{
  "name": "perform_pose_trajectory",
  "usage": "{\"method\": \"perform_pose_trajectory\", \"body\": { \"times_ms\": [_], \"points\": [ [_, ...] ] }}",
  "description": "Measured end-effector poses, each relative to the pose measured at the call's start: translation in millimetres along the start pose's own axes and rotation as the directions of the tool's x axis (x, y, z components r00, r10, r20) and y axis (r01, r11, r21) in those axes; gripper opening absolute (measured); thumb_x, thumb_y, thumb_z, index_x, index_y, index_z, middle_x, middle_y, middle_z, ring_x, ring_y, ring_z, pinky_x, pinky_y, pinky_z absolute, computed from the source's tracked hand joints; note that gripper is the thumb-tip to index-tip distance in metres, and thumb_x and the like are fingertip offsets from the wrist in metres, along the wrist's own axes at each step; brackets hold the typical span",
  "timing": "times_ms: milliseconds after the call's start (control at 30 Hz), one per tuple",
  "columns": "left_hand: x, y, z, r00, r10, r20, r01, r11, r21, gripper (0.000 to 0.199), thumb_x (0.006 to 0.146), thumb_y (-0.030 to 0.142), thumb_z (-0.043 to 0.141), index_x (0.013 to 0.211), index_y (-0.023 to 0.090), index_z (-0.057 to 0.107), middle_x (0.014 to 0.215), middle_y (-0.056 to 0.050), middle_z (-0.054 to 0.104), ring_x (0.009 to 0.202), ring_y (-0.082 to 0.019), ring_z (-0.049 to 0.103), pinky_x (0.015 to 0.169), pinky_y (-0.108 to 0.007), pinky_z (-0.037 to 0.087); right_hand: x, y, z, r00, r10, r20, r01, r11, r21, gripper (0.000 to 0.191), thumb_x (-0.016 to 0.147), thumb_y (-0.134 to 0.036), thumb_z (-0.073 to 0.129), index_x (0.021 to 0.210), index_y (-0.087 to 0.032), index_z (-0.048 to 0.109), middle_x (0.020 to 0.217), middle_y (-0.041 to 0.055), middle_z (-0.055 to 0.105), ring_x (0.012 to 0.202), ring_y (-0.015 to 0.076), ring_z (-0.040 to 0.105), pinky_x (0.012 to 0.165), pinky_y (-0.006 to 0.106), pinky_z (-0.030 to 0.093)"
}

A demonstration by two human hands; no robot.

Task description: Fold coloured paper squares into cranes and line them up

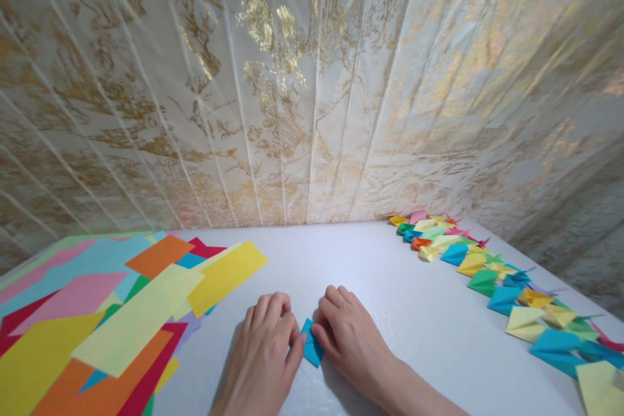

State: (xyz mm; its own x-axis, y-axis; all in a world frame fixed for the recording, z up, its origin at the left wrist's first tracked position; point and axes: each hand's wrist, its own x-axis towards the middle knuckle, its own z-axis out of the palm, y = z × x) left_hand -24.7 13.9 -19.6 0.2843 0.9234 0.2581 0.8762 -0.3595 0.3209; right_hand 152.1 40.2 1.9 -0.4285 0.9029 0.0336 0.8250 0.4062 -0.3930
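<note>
Paper (312, 344), blue and folded small, is lying on the white table (336, 266) near its front edge, between your two hands. Your left hand (266, 348) is resting palm down on the paper's left, its fingers curling and its thumb tip meeting the paper's left edge. Your right hand (351, 338) is curling its fingers on the other side, with its thumb lying along the paper's right edge. Neither hand is opening wide; both are bending loosely, but you are hiding the undersides, so I cannot tell whether either one is truly pinching the paper or only touching it.

To your left, loose colored sheets (136, 318) are overlapping in a wide spread, showing yellow, orange, pink, red, green and blue. To your right, well apart from your hands, folded paper pieces (504, 299) are running in a slanting band along the table's side, many of them showing pointed tips. Behind the table, a pale curtain-like covering (292, 110) with gold patterns is hanging in long vertical folds.
</note>
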Motion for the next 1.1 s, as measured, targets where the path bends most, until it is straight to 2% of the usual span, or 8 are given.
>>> {"method": "perform_pose_trajectory", "body": {
  "times_ms": [167, 300, 500, 633, 867, 1100],
  "points": [
    [1, 3, -0.8, 1.0, -0.017, 0.004, 0.017, 1.0, 0.01, 0.018, 0.092, 0.014, 0.049, 0.078, 0.02, 0.057, 0.104, -0.009, 0.059, 0.1, -0.029, 0.053, 0.083, -0.046, 0.044, 0, -1, 0, 1.0, -0.002, 0.005, 0.002, 0.999, -0.034, 0.006, 0.092, -0.015, 0.062, 0.088, -0.017, 0.066, 0.098, 0.0068, 0.063, 0.095, 0.0244, 0.055, 0.083, 0.036, 0.041],
    [3, 4, -1.2, 0.999, -0.05, 0.017, 0.05, 0.998, -0.044, 0.013, 0.09, 0.013, 0.051, 0.08, 0.02, 0.057, 0.1, -0.006, 0.057, 0.094, -0.027, 0.052, 0.08, -0.044, 0.042, 0, 0, 1, 1.0, 0.006, 0.003, -0.006, 1.0, -0.023, 0.006, 0.092, -0.014, 0.061, 0.089, -0.017, 0.064, 0.099, 0.007, 0.062, 0.094, 0.0248, 0.054, 0.083, 0.038, 0.041],
    [5, 2, -1.7, 0.994, -0.101, 0.034, 0.105, 0.983, -0.15, 0.009, 0.089, 0.018, 0.058, 0.081, 0.022, 0.057, 0.1, -0.003, 0.056, 0.096, -0.026, 0.051, 0.082, -0.042, 0.039, -3, -2, 0, 0.998, 0.031, -0.049, -0.022, 0.982, 0.185, 0.013, 0.085, -0.008, 0.066, 0.089, -0.018, 0.059, 0.096, 0.0034, 0.061, 0.093, 0.0225, 0.052, 0.085, 0.038, 0.039],
    [4, 2, -1.4, 0.992, -0.12, 0.026, 0.122, 0.978, -0.168, 0.011, 0.088, 0.016, 0.06, 0.08, 0.023, 0.057, 0.099, -0.002, 0.056, 0.097, -0.025, 0.051, 0.083, -0.042, 0.039, -4, -1, -2, 0.998, 0.03, -0.048, -0.017, 0.97, 0.244, 0.017, 0.082, -0.007, 0.068, 0.091, -0.018, 0.058, 0.099, 0.0041, 0.06, 0.096, 0.0234, 0.05, 0.088, 0.04, 0.038],
    [5, -1, -6.9, 0.989, -0.112, 0.095, 0.129, 0.972, -0.194, 0.01, 0.088, 0.016, 0.061, 0.082, 0.024, 0.06, 0.103, -0.002, 0.058, 0.1, -0.025, 0.052, 0.084, -0.042, 0.04, -5, 8, -7, 1.0, -0.016, -0.009, 0.018, 0.935, 0.353, 0.039, 0.069, 0.007, 0.053, 0.098, -0.018, 0.058, 0.099, 0.004, 0.059, 0.096, 0.0219, 0.049, 0.087, 0.037, 0.038],
    [4, -3, -8.6, 0.991, -0.093, 0.094, 0.109, 0.979, -0.172, 0.009, 0.09, 0.016, 0.058, 0.085, 0.024, 0.061, 0.103, -0.003, 0.059, 0.1, -0.025, 0.055, 0.085, -0.044, 0.043, -6, 20, -12, 0.999, -0.032, 0.021, 0.018, 0.88, 0.474, 0.049, 0.059, 0.006, 0.044, 0.099, -0.02, 0.057, 0.099, 0.0034, 0.058, 0.099, 0.0215, 0.05, 0.091, 0.036, 0.038]
  ]
}}
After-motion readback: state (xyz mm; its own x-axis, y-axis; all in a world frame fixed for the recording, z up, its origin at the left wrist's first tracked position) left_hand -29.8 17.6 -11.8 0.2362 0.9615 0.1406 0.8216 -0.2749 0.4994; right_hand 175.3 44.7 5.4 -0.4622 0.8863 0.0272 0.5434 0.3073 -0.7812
